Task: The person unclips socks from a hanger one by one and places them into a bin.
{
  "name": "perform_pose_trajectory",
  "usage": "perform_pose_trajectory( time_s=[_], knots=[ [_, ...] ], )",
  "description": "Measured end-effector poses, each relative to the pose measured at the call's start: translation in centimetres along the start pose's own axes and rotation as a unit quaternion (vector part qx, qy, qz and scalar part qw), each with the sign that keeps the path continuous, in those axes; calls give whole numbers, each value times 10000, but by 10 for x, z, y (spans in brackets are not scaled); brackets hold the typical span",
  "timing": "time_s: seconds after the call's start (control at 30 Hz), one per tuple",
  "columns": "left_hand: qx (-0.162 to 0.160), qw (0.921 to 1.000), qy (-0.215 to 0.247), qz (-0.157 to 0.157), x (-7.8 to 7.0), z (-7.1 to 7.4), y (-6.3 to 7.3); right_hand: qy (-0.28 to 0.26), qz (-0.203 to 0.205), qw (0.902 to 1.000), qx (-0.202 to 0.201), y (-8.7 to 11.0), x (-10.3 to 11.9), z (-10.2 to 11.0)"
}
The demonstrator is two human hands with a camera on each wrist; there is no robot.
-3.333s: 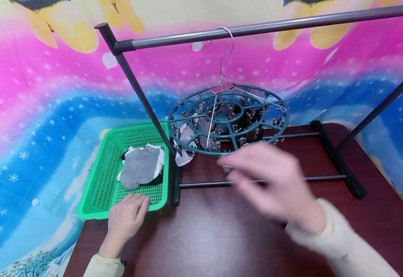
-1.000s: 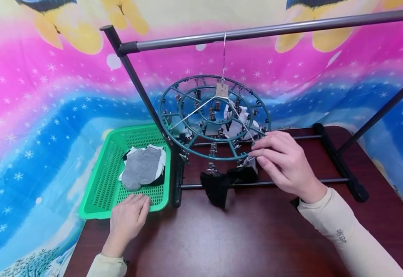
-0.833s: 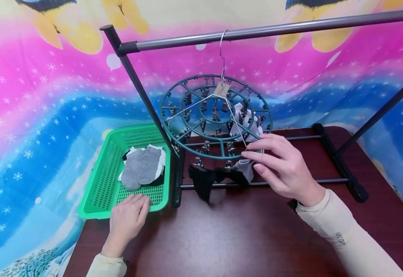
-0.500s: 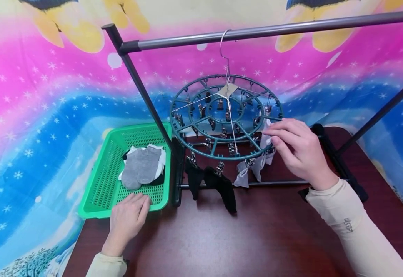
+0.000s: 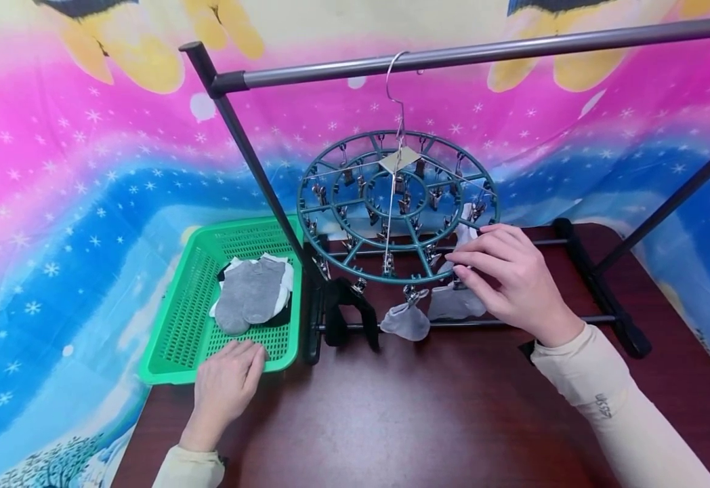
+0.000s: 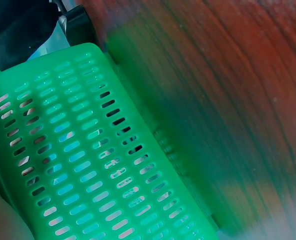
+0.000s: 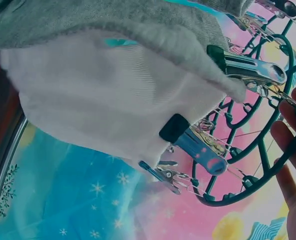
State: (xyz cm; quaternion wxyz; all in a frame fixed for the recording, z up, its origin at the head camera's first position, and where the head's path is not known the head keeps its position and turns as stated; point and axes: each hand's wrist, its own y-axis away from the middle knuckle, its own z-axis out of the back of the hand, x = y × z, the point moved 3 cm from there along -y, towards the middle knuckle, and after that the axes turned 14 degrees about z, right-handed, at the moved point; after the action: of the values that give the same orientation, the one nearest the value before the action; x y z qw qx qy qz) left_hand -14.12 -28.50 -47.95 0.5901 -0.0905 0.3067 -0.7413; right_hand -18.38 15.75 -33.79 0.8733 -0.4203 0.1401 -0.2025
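Note:
A round green clip hanger (image 5: 416, 254) hangs by a metal hook. My right hand (image 5: 507, 278) touches the near right part of its rim with loosely bent fingers, the thumb just below. Black socks (image 5: 335, 315) and light grey socks (image 5: 406, 322) hang from its clips. The right wrist view shows a pale sock (image 7: 97, 95) held by metal clips (image 7: 200, 150), with finger tips behind the ring. My left hand (image 5: 230, 383) lies over the near rim of a green basket (image 5: 166, 339), fingers bent inside; their tips are hidden. Grey and white socks (image 5: 248, 291) lie in it.
A dark metal rack (image 5: 452, 57) carries the hanger; its left post (image 5: 248, 156) rises beside the basket. Lower bars and feet (image 5: 629, 335) of the rack stand on the brown table (image 5: 391, 413). A patterned cloth (image 5: 105, 190) hangs behind.
The hanger has turned: the black socks have swung left along the near side, and grey socks have come round to the front. My right hand has moved along the rim; my left stays put.

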Motion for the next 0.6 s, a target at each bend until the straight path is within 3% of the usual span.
perform_pose_trajectory(
  time_s=[0.47, 0.6],
  knots=[
    [-42, 10000, 16, 20, 0, 2, 0, -343, -55, 9994, 22, -5, 7, -4],
    [131, 9999, -8, 69, -1, 3, 0, -367, -87, 9992, 122, -5, 10, -7]
  ],
)
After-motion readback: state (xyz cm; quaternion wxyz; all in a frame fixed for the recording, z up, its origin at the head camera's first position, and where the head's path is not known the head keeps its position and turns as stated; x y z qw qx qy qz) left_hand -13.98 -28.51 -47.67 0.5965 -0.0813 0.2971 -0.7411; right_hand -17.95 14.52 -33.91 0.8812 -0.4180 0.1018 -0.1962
